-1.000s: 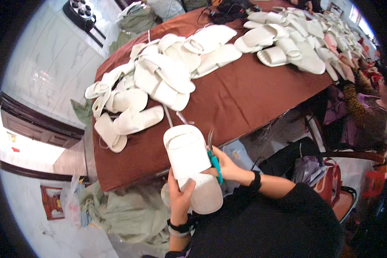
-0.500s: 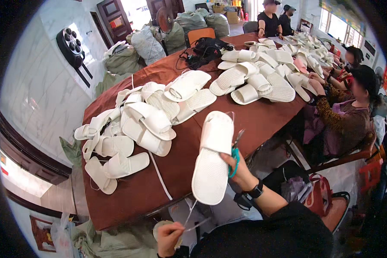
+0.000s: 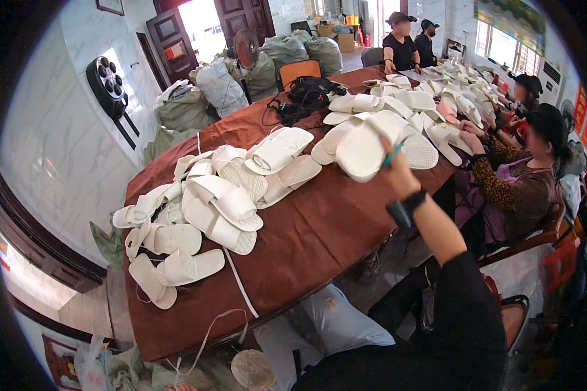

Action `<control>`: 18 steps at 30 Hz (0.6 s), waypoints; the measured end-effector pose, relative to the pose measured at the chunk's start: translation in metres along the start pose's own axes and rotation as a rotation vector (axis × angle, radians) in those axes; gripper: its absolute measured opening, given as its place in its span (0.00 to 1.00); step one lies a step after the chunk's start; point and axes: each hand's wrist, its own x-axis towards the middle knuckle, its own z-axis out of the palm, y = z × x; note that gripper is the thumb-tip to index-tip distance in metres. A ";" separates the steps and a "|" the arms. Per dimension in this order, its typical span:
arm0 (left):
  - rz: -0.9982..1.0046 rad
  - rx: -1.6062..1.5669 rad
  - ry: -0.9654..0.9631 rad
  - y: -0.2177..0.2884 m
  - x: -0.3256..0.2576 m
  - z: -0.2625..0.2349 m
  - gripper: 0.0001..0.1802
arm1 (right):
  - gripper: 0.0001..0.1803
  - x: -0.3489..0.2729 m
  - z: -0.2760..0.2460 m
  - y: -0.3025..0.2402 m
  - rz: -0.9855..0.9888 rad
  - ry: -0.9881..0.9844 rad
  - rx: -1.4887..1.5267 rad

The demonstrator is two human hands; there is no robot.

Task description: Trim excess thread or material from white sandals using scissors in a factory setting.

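Note:
My right hand (image 3: 401,177), with a dark watch on the wrist, stretches out over the table to the slipper pile at the right. It grips a white slipper (image 3: 359,156), whose sole end hangs over the pile's near edge. Teal-handled scissors (image 3: 392,155) are in the same hand, their blades mostly hidden or blurred. Only a sliver of my left hand (image 3: 184,388) shows at the lower edge, its fingers hidden. Close to it, a thin white strip (image 3: 205,335) curves up beside the table's near edge.
A second heap of white slippers (image 3: 218,195) covers the left of the brown-clothed table (image 3: 306,225). Beyond lie a black bag (image 3: 306,94) and an orange chair (image 3: 300,70). Stuffed sacks (image 3: 218,88) line the back. Several people sit along the right side, one in leopard-print sleeves (image 3: 492,173).
My right hand has carried the slipper and scissors away from me, up and right to the pile. My left hand has dropped left and down, almost out of view, away from the slipper.

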 end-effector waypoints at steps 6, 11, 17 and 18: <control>-0.145 -0.296 0.085 0.023 -0.021 -0.058 0.15 | 0.16 0.119 -0.009 -0.060 -0.126 0.413 0.116; 0.207 1.094 0.260 0.010 -0.007 -0.138 0.24 | 0.19 0.056 -0.017 0.009 0.245 -0.071 -0.222; 0.254 0.915 0.428 0.011 0.000 -0.169 0.10 | 0.30 -0.081 0.023 0.033 0.334 -0.606 -0.849; 0.278 0.964 0.350 0.029 0.005 -0.207 0.10 | 0.30 -0.092 0.021 0.041 0.383 -0.661 -0.878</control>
